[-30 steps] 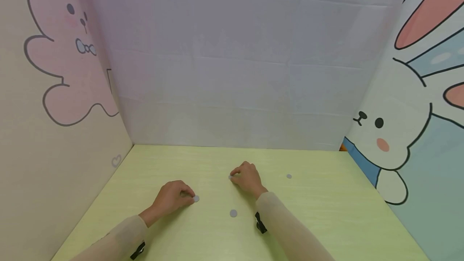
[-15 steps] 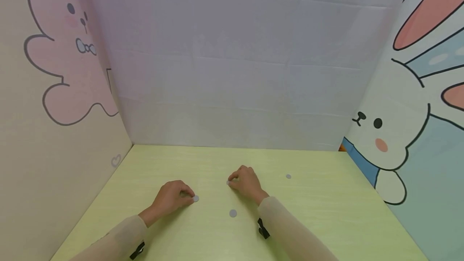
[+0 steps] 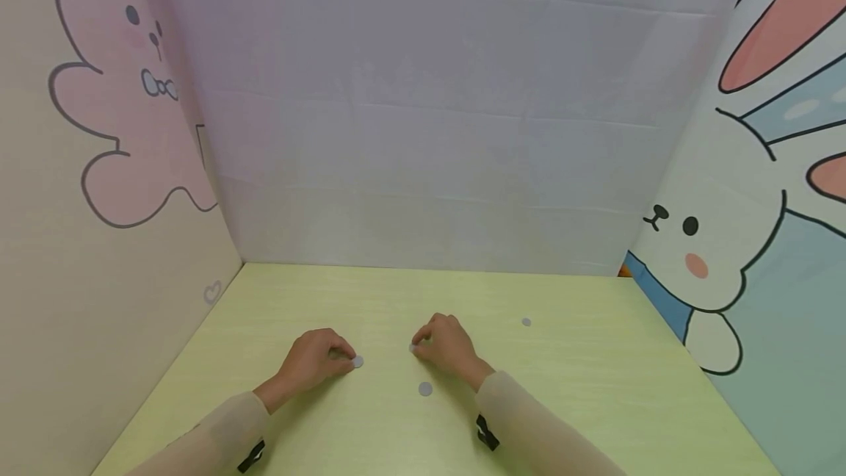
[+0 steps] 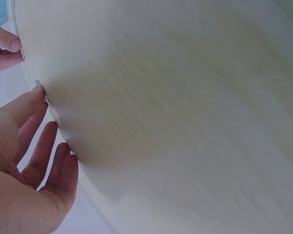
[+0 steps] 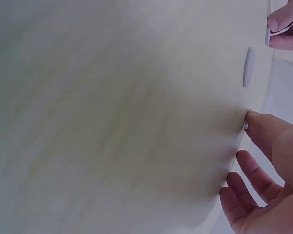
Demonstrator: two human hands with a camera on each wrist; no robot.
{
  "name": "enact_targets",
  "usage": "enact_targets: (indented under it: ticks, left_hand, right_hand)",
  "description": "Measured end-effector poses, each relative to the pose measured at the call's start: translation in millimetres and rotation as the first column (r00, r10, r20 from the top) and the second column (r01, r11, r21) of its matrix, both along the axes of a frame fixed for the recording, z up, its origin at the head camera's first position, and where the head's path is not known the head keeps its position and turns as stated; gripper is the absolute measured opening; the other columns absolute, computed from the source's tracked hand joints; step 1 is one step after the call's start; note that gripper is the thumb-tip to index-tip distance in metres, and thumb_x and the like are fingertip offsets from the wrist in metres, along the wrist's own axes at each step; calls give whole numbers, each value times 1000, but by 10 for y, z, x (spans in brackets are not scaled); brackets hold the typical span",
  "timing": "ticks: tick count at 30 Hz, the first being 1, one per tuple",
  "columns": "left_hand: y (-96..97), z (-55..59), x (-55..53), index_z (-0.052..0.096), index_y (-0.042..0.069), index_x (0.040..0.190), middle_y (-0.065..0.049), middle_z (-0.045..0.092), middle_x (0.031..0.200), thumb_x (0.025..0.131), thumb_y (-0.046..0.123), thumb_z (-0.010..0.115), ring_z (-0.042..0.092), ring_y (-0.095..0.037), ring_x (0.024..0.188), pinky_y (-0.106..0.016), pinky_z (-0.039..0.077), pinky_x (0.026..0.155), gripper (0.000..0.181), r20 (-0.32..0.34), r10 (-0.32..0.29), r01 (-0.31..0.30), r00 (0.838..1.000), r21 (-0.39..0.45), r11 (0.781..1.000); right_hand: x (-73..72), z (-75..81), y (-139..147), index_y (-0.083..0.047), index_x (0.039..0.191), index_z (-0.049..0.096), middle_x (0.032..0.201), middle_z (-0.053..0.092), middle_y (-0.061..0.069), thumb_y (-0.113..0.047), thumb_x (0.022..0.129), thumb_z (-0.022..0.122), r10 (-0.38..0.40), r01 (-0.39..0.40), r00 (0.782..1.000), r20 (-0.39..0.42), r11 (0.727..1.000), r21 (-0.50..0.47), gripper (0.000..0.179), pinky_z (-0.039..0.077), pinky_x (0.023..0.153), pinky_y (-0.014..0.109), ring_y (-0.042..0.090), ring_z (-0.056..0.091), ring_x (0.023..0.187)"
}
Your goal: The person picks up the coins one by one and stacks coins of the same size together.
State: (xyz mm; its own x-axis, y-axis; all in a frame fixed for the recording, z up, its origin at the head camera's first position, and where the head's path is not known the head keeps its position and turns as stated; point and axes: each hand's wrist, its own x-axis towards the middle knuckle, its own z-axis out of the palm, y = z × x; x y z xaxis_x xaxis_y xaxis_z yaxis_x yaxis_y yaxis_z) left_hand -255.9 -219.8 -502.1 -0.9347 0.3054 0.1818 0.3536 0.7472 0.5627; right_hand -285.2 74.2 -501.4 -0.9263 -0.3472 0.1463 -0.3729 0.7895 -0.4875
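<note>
My left hand (image 3: 313,363) rests low on the table and pinches the edge of a flat grey disc (image 3: 358,362) between thumb and forefinger. To its right, my right hand (image 3: 449,345) pinches a smaller-looking grey disc (image 3: 413,348), mostly covered by the fingertips. Another grey disc (image 3: 426,389) lies flat on the table, nearer the person and between the two hands. In the right wrist view, that loose disc (image 5: 249,67) lies beyond the right thumb, and the left hand (image 5: 287,28) appears at the top corner. The left wrist view shows the right hand (image 4: 6,46) at upper left.
A further small grey disc (image 3: 526,322) lies at the back right of the pale yellow-green table (image 3: 595,388). A plain pale sheet (image 3: 423,131) stands behind the table. Side walls carry a pink cartoon animal (image 3: 132,131) and a white rabbit (image 3: 720,241).
The right hand has moved toward the person and slightly left, its disc travelling along with it. The left hand and the loose discs have stayed in place.
</note>
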Motion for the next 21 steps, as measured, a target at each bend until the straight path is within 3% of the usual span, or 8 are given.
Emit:
enact_targets:
  ticks: [7, 21]
  left_hand:
    - [1, 1, 5, 83, 25, 89, 11, 74, 96, 84, 23, 92, 68, -16, 95, -46, 55, 90, 11, -1, 1, -1, 1000, -2, 1000]
    - [9, -19, -12, 83, 25, 89, 13, 73, 94, 84, 22, 92, 67, -14, 94, -44, 54, 89, 10, 1, 8, -8, 1000, 5, 1000]
  right_hand:
    - [89, -9, 24, -17, 96, 86, 100, 69, 3, -25, 92, 85, 27, -27, 1000, -13, 1000, 7, 9, 48, 71, 30, 19, 56, 91]
    - [213, 2, 68, -16, 97, 86, 98, 68, 0, -24, 93, 84, 50, -49, 998, -38, 999, 17, 9, 44, 71, 26, 15, 52, 87]
